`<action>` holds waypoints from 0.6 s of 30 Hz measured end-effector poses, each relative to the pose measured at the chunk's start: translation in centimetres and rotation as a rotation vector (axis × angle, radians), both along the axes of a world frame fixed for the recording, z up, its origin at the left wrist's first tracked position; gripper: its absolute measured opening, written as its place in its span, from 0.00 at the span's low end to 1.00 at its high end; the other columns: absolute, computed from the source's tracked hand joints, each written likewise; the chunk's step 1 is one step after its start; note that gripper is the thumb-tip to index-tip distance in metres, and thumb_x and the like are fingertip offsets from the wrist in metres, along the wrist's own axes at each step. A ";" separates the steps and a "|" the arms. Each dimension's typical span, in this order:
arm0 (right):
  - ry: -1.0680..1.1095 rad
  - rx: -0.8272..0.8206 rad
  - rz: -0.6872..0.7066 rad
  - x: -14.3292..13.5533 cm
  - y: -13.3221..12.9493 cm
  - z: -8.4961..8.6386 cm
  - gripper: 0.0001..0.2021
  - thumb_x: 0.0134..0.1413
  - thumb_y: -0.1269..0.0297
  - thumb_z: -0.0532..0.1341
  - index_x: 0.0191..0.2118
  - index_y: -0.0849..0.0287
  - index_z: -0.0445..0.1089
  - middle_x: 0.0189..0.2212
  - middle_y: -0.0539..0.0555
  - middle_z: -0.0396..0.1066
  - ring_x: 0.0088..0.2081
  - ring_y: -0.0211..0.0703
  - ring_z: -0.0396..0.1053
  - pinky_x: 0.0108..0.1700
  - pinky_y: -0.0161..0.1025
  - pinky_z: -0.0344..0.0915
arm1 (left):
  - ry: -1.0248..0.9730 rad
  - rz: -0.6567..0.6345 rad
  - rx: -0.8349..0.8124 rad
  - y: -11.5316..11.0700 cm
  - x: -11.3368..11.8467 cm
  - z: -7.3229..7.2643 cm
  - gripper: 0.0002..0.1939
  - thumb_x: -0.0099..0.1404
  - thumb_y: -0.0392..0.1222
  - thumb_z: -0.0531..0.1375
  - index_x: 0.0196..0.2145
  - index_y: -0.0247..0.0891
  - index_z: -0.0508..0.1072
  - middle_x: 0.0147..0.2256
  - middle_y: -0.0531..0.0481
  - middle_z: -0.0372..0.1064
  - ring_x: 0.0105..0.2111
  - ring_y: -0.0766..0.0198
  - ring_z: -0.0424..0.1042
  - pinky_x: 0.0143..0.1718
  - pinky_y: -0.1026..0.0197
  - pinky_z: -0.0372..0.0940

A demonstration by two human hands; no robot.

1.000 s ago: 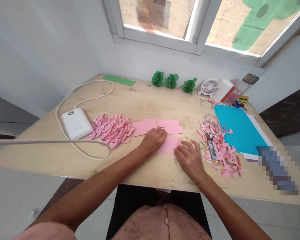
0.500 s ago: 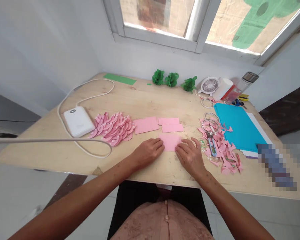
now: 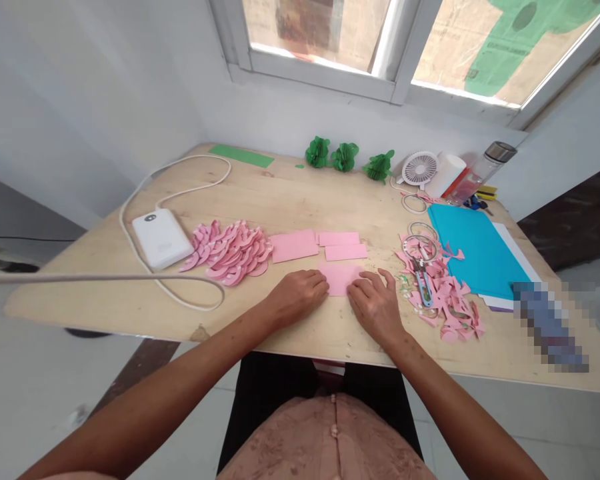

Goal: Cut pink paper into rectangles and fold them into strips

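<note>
A small pink paper rectangle [image 3: 339, 280] lies flat on the table between my two hands. My left hand [image 3: 301, 297] is closed at its left edge, fingers together and the thumb hidden. My right hand [image 3: 377, 305] holds the right edge with its lower fingers, while one finger is raised apart from them. Just beyond are a larger pink paper piece [image 3: 294, 247] and two narrow pink strips [image 3: 346, 252]. A heap of wavy-edged pink paper cutouts [image 3: 235, 252] sits to the left. Right of my right hand, blue-handled snips [image 3: 423, 285] rest on pink paper scraps [image 3: 455, 310].
A white power bank [image 3: 163, 238] with a looped cable stands at left. Three green paper shapes [image 3: 345, 157] line the wall beside a small fan [image 3: 420, 169] and a bottle [image 3: 483, 175]. Blue sheets [image 3: 480, 250] and wire rings [image 3: 424, 232] are at right.
My right hand has shifted slightly left over the pink paper's right edge. My left hand stays at the left edge. The whole view has tilted a little.
</note>
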State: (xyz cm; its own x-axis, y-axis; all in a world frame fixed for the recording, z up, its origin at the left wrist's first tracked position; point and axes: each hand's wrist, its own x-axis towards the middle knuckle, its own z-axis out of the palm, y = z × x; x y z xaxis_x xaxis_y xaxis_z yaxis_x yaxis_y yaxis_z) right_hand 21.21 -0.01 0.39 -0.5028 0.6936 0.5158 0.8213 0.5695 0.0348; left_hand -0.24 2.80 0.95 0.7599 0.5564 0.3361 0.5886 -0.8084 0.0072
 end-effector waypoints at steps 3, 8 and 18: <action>0.008 -0.004 0.000 0.0 0.0 -0.1 0.08 0.61 0.72 0.57 0.35 0.56 0.72 0.32 0.51 0.74 0.49 0.45 0.66 0.58 0.51 0.49 | 0.048 -0.020 -0.006 -0.1 0.0 0.6 0.09 0.68 0.32 0.50 0.33 0.35 0.69 0.34 0.44 0.70 0.39 0.60 0.70 0.39 0.58 0.67; 0.034 -0.003 -0.003 0.0 -0.2 0.2 0.07 0.61 0.71 0.57 0.35 0.56 0.72 0.33 0.51 0.75 0.48 0.45 0.67 0.58 0.50 0.49 | 0.123 -0.037 -0.015 -0.2 0.1 1.3 0.08 0.64 0.27 0.52 0.31 0.33 0.69 0.33 0.43 0.70 0.36 0.59 0.70 0.34 0.59 0.66; 0.056 -0.029 0.003 -0.1 -0.3 0.2 0.05 0.60 0.67 0.59 0.39 0.56 0.72 0.36 0.52 0.75 0.50 0.48 0.66 0.57 0.52 0.49 | 0.085 0.033 -0.083 0.2 0.0 1.2 0.08 0.65 0.30 0.51 0.30 0.35 0.68 0.32 0.46 0.71 0.34 0.61 0.70 0.30 0.63 0.64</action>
State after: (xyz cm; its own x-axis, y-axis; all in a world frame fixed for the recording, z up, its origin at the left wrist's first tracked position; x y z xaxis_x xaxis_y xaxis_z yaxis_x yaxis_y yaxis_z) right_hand 21.11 -0.29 0.63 -0.4756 0.7073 0.5231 0.8200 0.5717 -0.0274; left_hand -0.21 2.99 2.10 0.7647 0.6046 0.2231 0.6161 -0.7873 0.0218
